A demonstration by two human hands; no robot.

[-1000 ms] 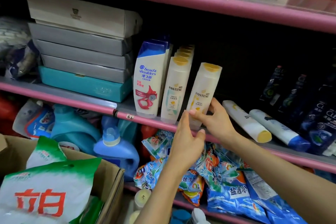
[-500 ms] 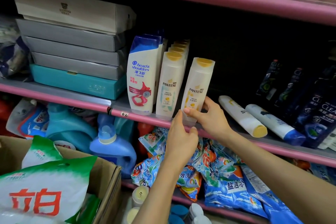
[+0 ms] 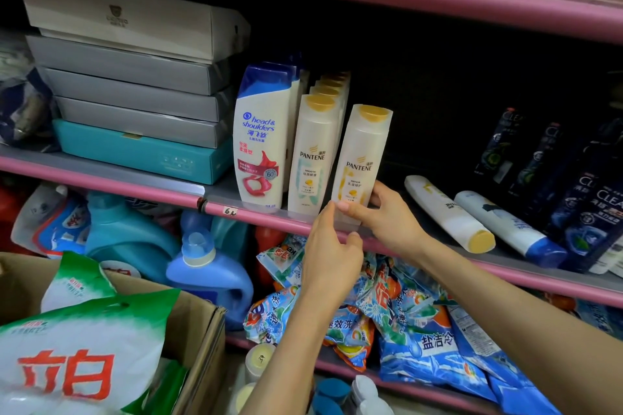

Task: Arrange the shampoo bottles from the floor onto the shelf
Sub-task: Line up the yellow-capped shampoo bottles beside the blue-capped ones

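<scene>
A cream Pantene bottle (image 3: 362, 155) with a yellow cap stands upright at the front of the pink-edged shelf (image 3: 256, 214). My right hand (image 3: 384, 217) grips its base, thumb in front and fingers behind. My left hand (image 3: 332, 256) touches the bottle's lower left edge with its fingertips, thumb curled below the shelf lip. To its left stand a row of Pantene bottles (image 3: 313, 152) and a Head & Shoulders bottle (image 3: 261, 138). Several more bottles (image 3: 259, 359) show on the floor at the bottom.
Two bottles lie on their sides on the shelf at right, one yellow-capped (image 3: 448, 212), one blue-capped (image 3: 505, 226). Dark Clear bottles (image 3: 593, 205) stand far right. Stacked boxes (image 3: 135, 94) fill the left. Below are detergent jugs (image 3: 209, 266), powder bags (image 3: 421, 340) and a cardboard box (image 3: 199, 323).
The tilted Pantene bottle has been brought upright and set lower at the shelf's front edge. Both hands stayed at its base.
</scene>
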